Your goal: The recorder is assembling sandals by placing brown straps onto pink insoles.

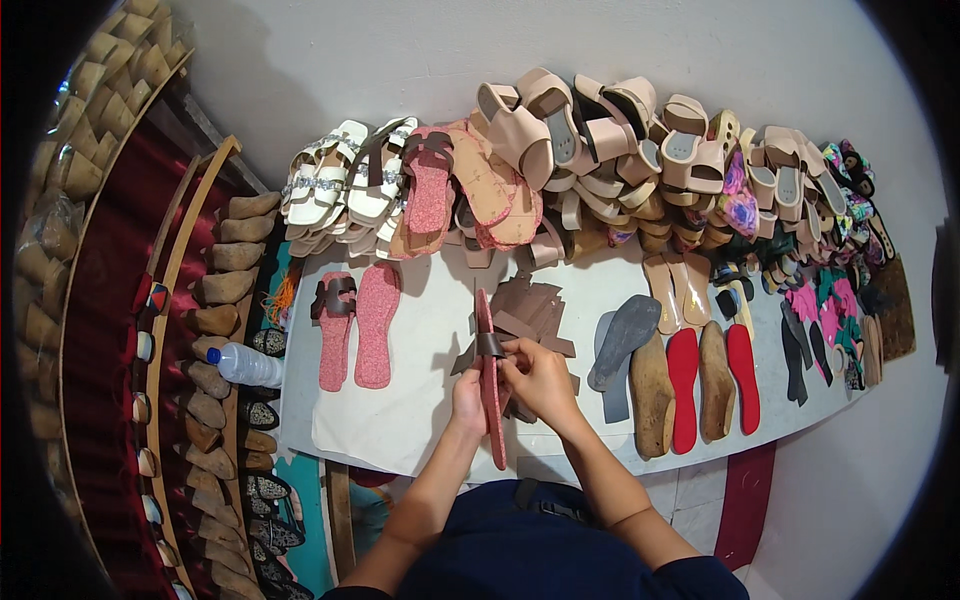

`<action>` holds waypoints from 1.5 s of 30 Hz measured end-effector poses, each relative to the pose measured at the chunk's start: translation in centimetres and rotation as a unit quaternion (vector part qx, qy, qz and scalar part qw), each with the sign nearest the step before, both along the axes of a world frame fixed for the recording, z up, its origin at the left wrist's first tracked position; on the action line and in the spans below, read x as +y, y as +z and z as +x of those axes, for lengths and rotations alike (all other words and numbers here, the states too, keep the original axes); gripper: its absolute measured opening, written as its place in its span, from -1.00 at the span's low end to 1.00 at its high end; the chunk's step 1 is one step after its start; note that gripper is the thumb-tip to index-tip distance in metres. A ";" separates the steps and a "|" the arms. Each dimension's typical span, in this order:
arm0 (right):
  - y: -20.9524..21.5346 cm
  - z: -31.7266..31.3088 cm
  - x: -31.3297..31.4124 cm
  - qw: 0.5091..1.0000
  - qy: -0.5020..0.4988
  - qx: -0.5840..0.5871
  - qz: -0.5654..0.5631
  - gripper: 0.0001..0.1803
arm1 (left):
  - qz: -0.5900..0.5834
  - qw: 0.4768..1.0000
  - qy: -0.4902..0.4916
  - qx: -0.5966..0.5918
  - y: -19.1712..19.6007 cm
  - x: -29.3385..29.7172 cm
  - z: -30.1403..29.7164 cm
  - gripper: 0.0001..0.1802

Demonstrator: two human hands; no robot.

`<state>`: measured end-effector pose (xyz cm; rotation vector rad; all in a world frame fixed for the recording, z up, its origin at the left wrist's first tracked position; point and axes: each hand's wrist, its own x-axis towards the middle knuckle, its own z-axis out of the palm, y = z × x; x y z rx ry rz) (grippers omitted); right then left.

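Above the near part of the table I hold a pink speckled sandal sole [492, 415] on edge, toe end away from me. My left hand [468, 402] is closed round its left side. A brown strap [489, 345] crosses the sole. My right hand [540, 382] pinches at that strap from the right, its fingertips partly hidden by the sole. Just beyond lies a heap of brown strap pieces [540, 312]. To the left rest a bare pink sole [378, 325] and a pink sole with a brown strap on it [336, 340].
Wooden shoe lasts [654, 395], red insoles [683, 390] and a dark grey sole [625, 342] lie to my right. White sandals [328, 175] and beige sandals [520, 130] are piled along the back wall. A water bottle [250, 366] stands out at the left table edge, beside last racks.
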<state>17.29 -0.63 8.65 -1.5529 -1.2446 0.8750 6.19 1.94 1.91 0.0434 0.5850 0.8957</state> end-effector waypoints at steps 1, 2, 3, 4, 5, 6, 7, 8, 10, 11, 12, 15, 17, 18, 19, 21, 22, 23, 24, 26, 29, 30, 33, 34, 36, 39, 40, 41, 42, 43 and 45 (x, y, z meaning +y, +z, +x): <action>-0.2 0.0 0.0 1.000 -0.004 0.025 -0.003 -0.78 | 0.043 0.999 -0.013 -0.022 -0.1 0.0 -0.3 -0.77; -0.6 0.0 0.0 1.000 -0.004 0.024 -0.003 -0.78 | 0.043 0.999 -0.012 -0.023 -0.3 0.2 -0.4 -0.77; -1.2 0.1 0.1 0.997 -0.001 0.075 -0.027 -0.77 | 0.077 0.997 -0.008 0.025 -0.4 0.4 -0.4 -0.75; -1.8 0.2 0.2 0.991 0.002 0.126 -0.051 -0.75 | 0.110 0.991 -0.004 0.073 -0.1 0.6 -0.3 -0.73; -2.3 0.3 0.2 0.991 0.002 0.125 -0.052 -0.75 | 0.109 0.991 -0.004 0.072 0.3 0.7 -0.1 -0.73; -2.7 0.4 0.2 0.974 0.001 0.221 -0.052 -0.71 | 0.133 0.981 0.014 0.140 0.7 0.8 0.2 -0.72; -2.9 0.4 0.2 0.947 0.005 0.316 -0.052 -0.67 | 0.155 0.965 0.035 0.209 1.2 0.8 0.2 -0.70; -2.6 0.5 0.3 0.926 0.013 0.372 -0.057 -0.61 | 0.169 0.958 0.067 0.221 -0.3 1.2 0.1 -0.70; -2.8 0.9 0.2 0.911 0.023 0.409 -0.053 -0.61 | 0.198 0.942 0.063 0.262 -1.0 1.7 -0.2 -0.66; -2.9 1.0 0.1 0.894 0.029 0.445 -0.048 -0.61 | 0.227 0.924 0.057 0.302 -1.0 1.8 -0.2 -0.59; -2.9 0.8 0.1 0.894 0.029 0.445 -0.048 -0.61 | 0.227 0.924 0.057 0.301 -1.1 1.7 -0.1 -0.59; -2.8 0.6 0.0 0.904 0.016 0.426 -0.032 -0.63 | 0.279 0.881 0.079 0.375 0.8 1.4 0.7 -0.59; -3.0 0.8 0.1 0.924 0.025 0.379 -0.045 -0.66 | 0.307 0.855 0.071 0.413 1.0 1.1 0.7 -0.60; -2.9 0.8 0.1 0.924 0.025 0.379 -0.045 -0.66 | 0.307 0.855 0.071 0.412 0.8 1.0 0.7 -0.60; -2.8 0.7 0.1 0.925 0.004 0.377 -0.041 -0.69 | 0.322 0.846 0.073 0.418 0.6 0.8 0.7 -0.60; -2.8 0.5 0.1 0.927 -0.017 0.374 -0.038 -0.70 | 0.337 0.838 0.075 0.423 0.2 0.6 0.7 -0.61; -3.0 0.5 0.2 0.933 -0.025 0.357 -0.025 -0.71 | 0.339 0.831 0.072 0.435 0.1 0.6 0.8 -0.61; -3.1 0.5 0.2 0.940 -0.033 0.341 -0.012 -0.72 | 0.341 0.825 0.069 0.446 0.1 0.5 0.8 -0.62; -3.4 0.6 0.3 0.940 -0.033 0.340 -0.012 -0.72 | 0.341 0.825 0.069 0.446 0.1 0.5 0.8 -0.62; -3.7 1.0 0.4 0.959 -0.022 0.282 -0.027 -0.67 | 0.363 0.800 0.079 0.471 0.4 0.6 0.8 -0.61; -3.1 1.8 0.6 0.942 0.055 0.331 0.003 -0.63 | 0.369 0.788 0.083 0.486 1.3 0.6 0.4 -0.61; -3.3 2.3 0.6 0.942 0.056 0.331 0.003 -0.63 | 0.369 0.788 0.083 0.487 1.3 0.7 0.3 -0.61; -3.4 3.7 1.2 0.923 0.003 0.384 -0.009 -0.60 | 0.387 0.777 0.063 0.492 0.6 0.7 -0.1 -0.61; -2.9 4.1 1.7 0.921 -0.045 0.386 -0.008 -0.61 | 0.393 0.774 0.054 0.493 0.5 0.7 -0.1 -0.61; -1.8 4.5 2.5 0.903 -0.110 0.416 -0.021 -0.66 | 0.399 0.771 0.045 0.494 0.4 0.5 -0.4 -0.61; -2.8 6.1 3.0 0.923 -0.069 0.379 0.003 -0.72 | 0.358 0.793 -0.072 0.488 0.7 0.2 -0.3 -0.60; -2.9 6.1 3.2 0.923 -0.078 0.376 -0.003 -0.74 | 0.392 0.787 -0.023 0.477 0.4 0.1 0.0 -0.60; -3.0 5.8 3.3 0.923 -0.076 0.376 -0.003 -0.74 | 0.424 0.777 0.026 0.464 0.2 0.1 0.2 -0.60; -3.1 5.3 3.4 0.923 -0.077 0.376 0.001 -0.75 | 0.424 0.777 0.027 0.464 0.1 0.0 0.2 -0.60; -3.3 5.1 3.5 0.923 -0.080 0.377 0.005 -0.76 | 0.420 0.776 0.031 0.469 0.3 0.0 0.3 -0.61; -3.7 5.1 3.6 0.927 -0.075 0.368 -0.008 -0.73 | 0.417 0.775 0.034 0.474 0.3 0.0 0.4 -0.61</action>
